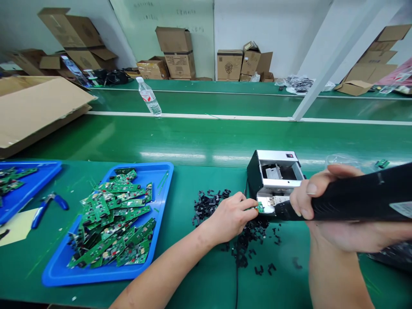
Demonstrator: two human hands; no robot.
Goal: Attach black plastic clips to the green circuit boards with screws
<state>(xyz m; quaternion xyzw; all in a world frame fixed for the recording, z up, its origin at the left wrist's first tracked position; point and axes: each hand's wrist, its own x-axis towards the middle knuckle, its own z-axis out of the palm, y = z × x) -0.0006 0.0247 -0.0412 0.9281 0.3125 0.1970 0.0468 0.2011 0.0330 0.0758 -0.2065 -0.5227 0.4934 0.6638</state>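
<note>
Between left fingers (249, 203), green circuit board (261, 208)

The tool (360, 198) is black, the circuit board (260, 207) green, the tray (163, 210) blue.

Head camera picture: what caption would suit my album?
Left hand holding a green circuit board beside a boxy machine, right hand gripping a black tool.

Plastic bottle (149, 98) near white rail (225, 116); cardboard boxes (179, 64) near wall (260, 25).
</note>
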